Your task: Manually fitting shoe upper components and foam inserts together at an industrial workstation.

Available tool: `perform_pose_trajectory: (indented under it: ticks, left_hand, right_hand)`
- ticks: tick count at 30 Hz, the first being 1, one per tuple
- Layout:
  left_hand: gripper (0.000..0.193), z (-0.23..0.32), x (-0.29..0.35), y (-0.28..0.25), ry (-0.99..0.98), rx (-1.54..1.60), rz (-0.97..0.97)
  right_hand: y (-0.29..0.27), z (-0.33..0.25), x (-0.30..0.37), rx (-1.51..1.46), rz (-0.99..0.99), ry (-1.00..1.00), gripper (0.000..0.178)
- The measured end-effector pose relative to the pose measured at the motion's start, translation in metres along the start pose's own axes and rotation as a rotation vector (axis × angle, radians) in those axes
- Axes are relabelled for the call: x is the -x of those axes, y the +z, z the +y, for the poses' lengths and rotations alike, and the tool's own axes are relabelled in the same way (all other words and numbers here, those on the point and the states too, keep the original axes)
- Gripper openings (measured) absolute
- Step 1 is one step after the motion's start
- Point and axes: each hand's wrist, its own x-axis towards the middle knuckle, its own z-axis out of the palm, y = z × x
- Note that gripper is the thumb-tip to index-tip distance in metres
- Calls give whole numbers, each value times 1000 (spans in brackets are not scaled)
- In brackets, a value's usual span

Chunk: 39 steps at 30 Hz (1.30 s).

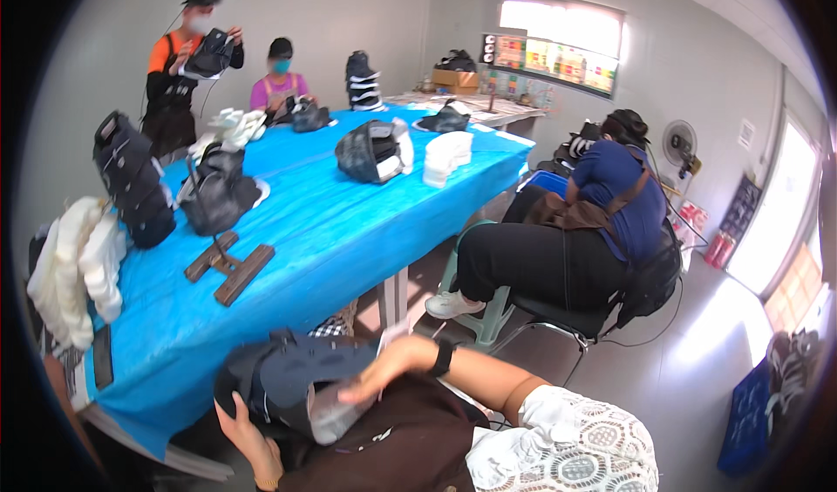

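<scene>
Low in the head view, a dark navy cap (292, 365) is held over a brown apron. My left hand (248, 444) grips its left edge, with the thumb in front and part of the fingers hidden. From the right comes my right hand (392, 372), closed at the cap's opening. Its slightly blurred fingertips touch a pale, translucent insert (333, 415) inside. A black band circles my right wrist. Just beyond, on the blue-covered table (296, 269), a wooden H-shaped base (231, 269) carries an upright rod.
Dark caps (373, 152) and stacks of white curved pieces (77, 261) are spread over the table. Two people (196, 64) work across it. A seated person (610, 204) bends forward at right. A blue crate (745, 418) stands on the floor at far right.
</scene>
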Motion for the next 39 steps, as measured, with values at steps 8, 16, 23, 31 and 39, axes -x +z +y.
perform_pose_trajectory:
  ticks: [8,16,23,31,39]
  left_hand:
    - [50,10,16,2,-203,4,22]
    - [46,19,19,29,-181,240,-312]
    - [57,47,24,34,114,-459,-492]
    - [82,51,25,49,167,-242,-446]
    - [34,31,38,50,-221,-136,-463]
  right_hand:
    - [70,94,-81,670,577,-289,51]
    - [29,87,-88,108,747,-241,20]
    - [52,114,-115,-631,427,-611,40]
    - [40,99,-76,-832,495,-606,38]
    - [49,94,-65,-1227,348,-865,37]
